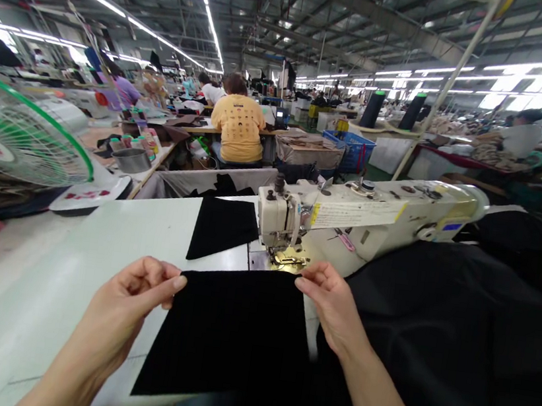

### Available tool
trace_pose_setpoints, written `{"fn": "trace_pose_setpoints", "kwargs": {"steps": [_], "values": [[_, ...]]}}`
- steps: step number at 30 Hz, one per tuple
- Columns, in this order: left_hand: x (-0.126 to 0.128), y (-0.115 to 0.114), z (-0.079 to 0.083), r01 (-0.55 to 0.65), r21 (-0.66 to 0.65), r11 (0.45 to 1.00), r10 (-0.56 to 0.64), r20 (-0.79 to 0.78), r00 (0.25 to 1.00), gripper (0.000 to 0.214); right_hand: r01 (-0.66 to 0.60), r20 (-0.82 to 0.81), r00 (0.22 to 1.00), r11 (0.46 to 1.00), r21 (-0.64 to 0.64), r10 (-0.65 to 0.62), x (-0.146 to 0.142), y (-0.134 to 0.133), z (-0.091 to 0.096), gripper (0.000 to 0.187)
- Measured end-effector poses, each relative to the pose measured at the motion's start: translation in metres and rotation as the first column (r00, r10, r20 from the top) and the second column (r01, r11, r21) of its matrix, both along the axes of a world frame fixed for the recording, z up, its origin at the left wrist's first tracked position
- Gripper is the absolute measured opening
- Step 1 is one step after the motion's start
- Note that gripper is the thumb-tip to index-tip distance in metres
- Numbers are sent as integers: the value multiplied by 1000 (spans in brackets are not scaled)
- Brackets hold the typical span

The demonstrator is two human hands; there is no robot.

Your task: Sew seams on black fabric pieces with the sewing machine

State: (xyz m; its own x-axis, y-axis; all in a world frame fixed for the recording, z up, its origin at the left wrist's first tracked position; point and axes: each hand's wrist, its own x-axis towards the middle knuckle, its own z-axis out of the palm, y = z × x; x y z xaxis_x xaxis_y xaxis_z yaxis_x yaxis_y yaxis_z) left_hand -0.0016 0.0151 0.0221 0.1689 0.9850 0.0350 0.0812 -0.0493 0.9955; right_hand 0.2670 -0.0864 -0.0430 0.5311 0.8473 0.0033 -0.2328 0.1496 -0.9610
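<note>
A black fabric piece (233,334) lies flat on the white sewing table (94,259), its far edge just short of the presser foot (288,256) of a white sewing machine (363,218). My left hand (130,307) pinches the piece's far left corner between thumb and fingers. My right hand (332,301) pinches its far right corner, close to the presser foot. A second, smaller black fabric piece (222,226) rests on the table behind, left of the machine head.
A heap of black fabric (453,333) covers the table on the right. A green-rimmed fan (20,137) stands at the left edge. A person in a yellow shirt (239,125) sits with their back turned at the station ahead. A blue crate (353,148) stands farther back.
</note>
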Motion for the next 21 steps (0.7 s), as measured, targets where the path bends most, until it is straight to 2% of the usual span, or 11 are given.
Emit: {"fn": "trace_pose_setpoints", "kwargs": {"steps": [2, 4, 6, 7, 8, 10, 12, 15, 18, 21], "values": [[2, 17, 14, 42, 130, 991, -23, -147, 989, 42, -36, 51, 998, 999, -26, 37, -5, 0, -2, 34], [11, 40, 27, 139, 263, 955, -42, -346, 937, 35, -70, 112, 991, 996, -63, 77, -16, -4, -7, 28], [28, 62, 30, 315, 304, 899, -107, -546, 831, 25, -98, 164, 980, 991, -96, 113, -32, -13, -15, 21], [40, 72, 26, 414, 267, 870, -172, -623, 763, 20, -112, 205, 970, 987, -115, 134, -41, -20, -21, 19], [54, 80, 18, 497, 200, 844, -249, -676, 694, 18, -126, 263, 952, 982, -140, 159, -49, -28, -27, 16], [81, 89, -8, 552, 139, 822, -321, -687, 652, 19, -137, 423, 883, 973, -185, 205, -61, -44, -41, 13], [103, 89, -39, 570, 112, 814, -363, -668, 650, 20, -158, 591, 773, 972, -172, 230, -64, -58, -54, 12], [121, 80, -76, 547, 116, 829, -374, -612, 697, 22, -247, 758, 619, 967, -58, 204, -55, -72, -67, 16], [121, 74, -93, 500, 130, 856, -356, -553, 753, 23, -321, 868, 465, 947, -17, 173, -39, -78, -70, 23], [120, 74, -95, 477, 132, 869, -352, -512, 783, 20, -344, 936, 317, 938, -35, 151, -30, -80, -68, 29]]}}
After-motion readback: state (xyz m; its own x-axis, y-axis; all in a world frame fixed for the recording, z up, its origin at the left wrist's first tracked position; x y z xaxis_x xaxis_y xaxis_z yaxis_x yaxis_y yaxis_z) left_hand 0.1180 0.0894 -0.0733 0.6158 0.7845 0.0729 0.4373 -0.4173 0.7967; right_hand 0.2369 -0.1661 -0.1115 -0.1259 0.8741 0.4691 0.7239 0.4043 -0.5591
